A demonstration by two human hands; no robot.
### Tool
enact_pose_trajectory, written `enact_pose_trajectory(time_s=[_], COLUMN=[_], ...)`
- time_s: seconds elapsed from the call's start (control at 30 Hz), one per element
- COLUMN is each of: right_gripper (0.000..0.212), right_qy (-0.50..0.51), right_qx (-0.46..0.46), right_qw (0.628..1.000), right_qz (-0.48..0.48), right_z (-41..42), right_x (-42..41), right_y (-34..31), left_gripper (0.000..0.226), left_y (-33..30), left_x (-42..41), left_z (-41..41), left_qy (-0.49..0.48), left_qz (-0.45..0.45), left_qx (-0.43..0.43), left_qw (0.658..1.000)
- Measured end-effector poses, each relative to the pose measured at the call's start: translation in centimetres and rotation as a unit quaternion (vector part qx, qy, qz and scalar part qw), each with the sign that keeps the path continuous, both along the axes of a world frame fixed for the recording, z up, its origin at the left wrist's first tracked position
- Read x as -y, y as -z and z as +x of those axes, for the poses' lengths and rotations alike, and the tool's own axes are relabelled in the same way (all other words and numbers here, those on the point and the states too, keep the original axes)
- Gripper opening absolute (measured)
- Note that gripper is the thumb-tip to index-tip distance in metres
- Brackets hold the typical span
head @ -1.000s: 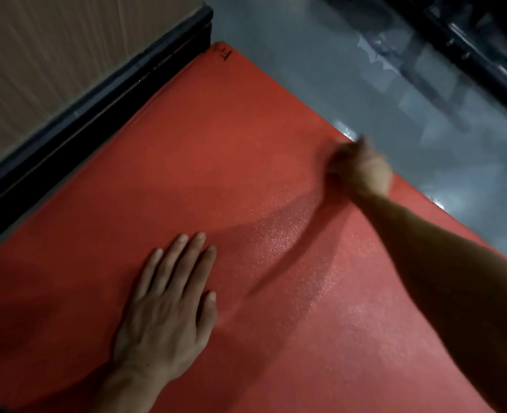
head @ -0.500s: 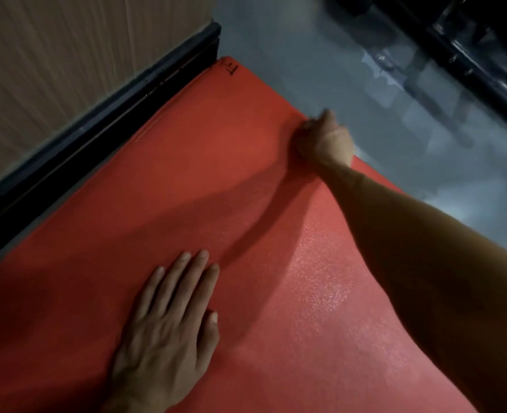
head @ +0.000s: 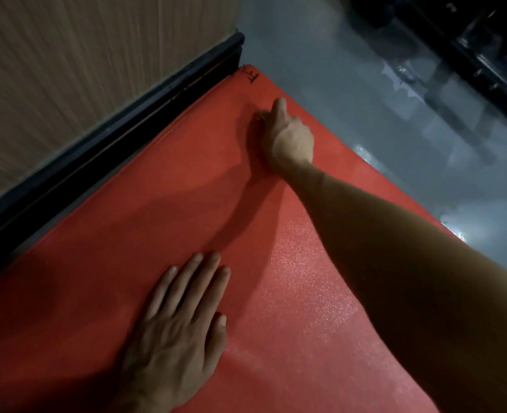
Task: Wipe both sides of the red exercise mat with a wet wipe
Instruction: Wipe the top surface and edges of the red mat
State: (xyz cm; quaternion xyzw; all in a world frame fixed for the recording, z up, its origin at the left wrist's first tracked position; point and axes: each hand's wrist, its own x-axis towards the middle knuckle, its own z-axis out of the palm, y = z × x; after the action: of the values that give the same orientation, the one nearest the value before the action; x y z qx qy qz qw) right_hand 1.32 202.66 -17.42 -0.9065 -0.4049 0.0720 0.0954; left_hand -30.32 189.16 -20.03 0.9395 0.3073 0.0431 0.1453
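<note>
Both hands on red mat (head: pixel 162 210) (wipe unseen).

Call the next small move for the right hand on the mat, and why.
Probably sweep the right hand on toward the far corner by the black marking. The glistening damp patch lies nearer the left hand, flat on the red mat; the corner looks dry. The wipe itself is hidden.

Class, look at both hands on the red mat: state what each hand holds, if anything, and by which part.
The left hand lies flat on the red mat, holding nothing. The right hand is curled near the far corner; any wipe beneath it is hidden.
</note>
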Motion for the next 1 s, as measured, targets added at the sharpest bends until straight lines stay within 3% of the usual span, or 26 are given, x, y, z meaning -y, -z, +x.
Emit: enact_pose_trajectory(time_s=[0.07,0.17,0.23,0.37,0.47,0.57,0.63,0.77,0.9,1.0], right_gripper=[0.039,0.043,0.04,0.035,0.039,0.037,0.038,0.039,0.036,0.039], right_qy=[0.019,0.206,0.266,0.219,0.05,-0.112,-0.073,0.185,0.146,0.028], right_qx=[0.017,0.019,0.052,0.025,0.03,0.025,0.047,0.026,-0.008,-0.048], right_qw=[0.999,0.977,0.961,0.975,0.998,0.993,0.996,0.982,0.989,0.997], right_qz=[-0.02,-0.056,-0.059,0.01,0.036,0.011,-0.011,-0.032,0.0,0.052], right_z=[2.6,8.9,10.4,6.5,0.3,-3.4,-0.1,7.9,6.1,1.9], right_x=[2.7,8.0,8.9,1.4,-4.4,-4.3,-2.5,-1.0,-4.9,-9.4], right_y=[-0.4,-1.3,-0.9,0.6,1.3,0.8,0.3,-0.1,-0.4,-0.3], left_gripper=[0.066,0.068,0.068,0.068,0.067,0.069,0.071,0.074,0.077,0.076], left_y=[0.0,0.0,0.0,-0.2,-0.2,-0.4,-0.3,0.0,-0.2,-0.5], left_x=[0.0,0.0,0.0,-0.1,-0.1,-0.1,0.1,-0.2,-0.3,-0.4], left_z=[0.0,0.0,0.1,0.0,0.0,0.1,0.2,0.1,0.1,0.0], left_qy=[0.0,0.005,0.007,0.002,0.002,-0.003,-0.001,0.005,0.002,0.007], left_qz=[0.006,0.005,-0.002,-0.009,0.0,-0.003,-0.003,0.005,-0.01,-0.019], left_qx=[-0.004,-0.015,-0.019,-0.026,-0.036,-0.028,-0.017,-0.015,-0.019,-0.032], left_qw=[1.0,1.0,1.0,1.0,0.999,1.0,1.0,1.0,1.0,0.999])
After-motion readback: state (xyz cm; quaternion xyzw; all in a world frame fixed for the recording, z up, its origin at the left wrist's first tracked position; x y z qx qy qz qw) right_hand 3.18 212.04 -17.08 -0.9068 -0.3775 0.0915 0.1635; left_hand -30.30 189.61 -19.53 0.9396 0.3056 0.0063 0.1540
